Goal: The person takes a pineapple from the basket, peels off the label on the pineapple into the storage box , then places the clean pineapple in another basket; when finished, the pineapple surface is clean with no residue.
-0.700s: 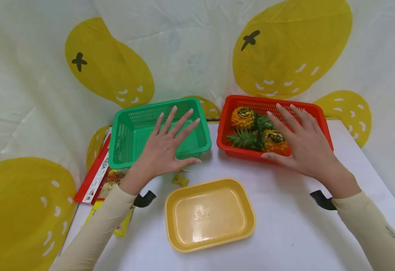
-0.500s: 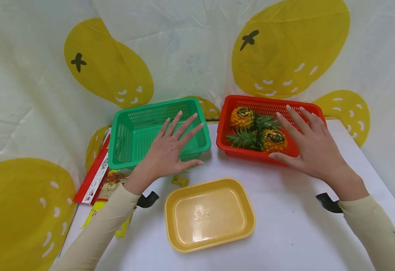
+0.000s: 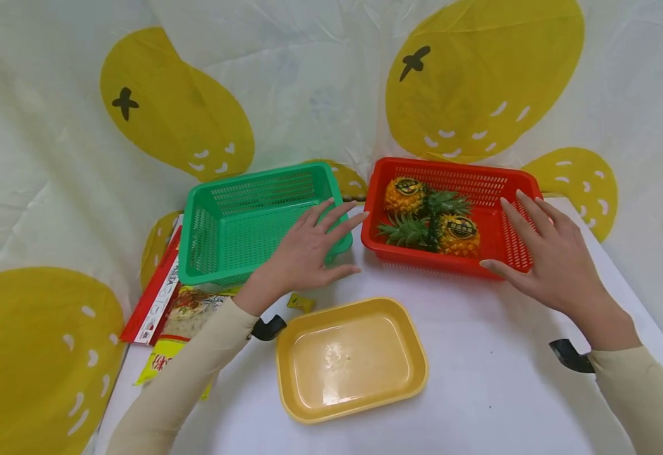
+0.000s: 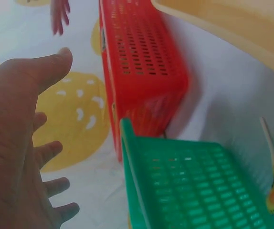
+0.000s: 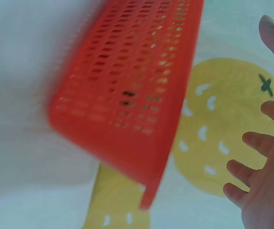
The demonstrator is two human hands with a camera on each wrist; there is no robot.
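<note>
My left hand (image 3: 308, 249) hovers with spread fingers over the right end of the green basket (image 3: 263, 221), holding nothing. Its fingertips overlap the gap beside the red basket (image 3: 493, 224). My right hand (image 3: 561, 262), fingers apart and also holding nothing, is over the right end of the red basket. Two small pineapples, an upper one (image 3: 404, 196) and a lower one (image 3: 457, 235), lie in the left and middle of that basket, each with a dark label. In the right wrist view the right hand (image 5: 270, 157) is beside the red basket's side wall (image 5: 122, 95).
A shallow yellow tray (image 3: 348, 360) stands at the front middle. Behind it lies a small yellow packet (image 3: 301, 303). At the left are a red-and-white pasta box (image 3: 157, 294) and a yellow food bag (image 3: 191, 319), partly behind the left sleeve. A printed curtain (image 3: 320, 82) hangs behind the baskets.
Both hands have drifted right and slightly toward the front, fingers still spread. The left hand uncovers more of the green basket; the right hand has moved off the lower pineapple.
</note>
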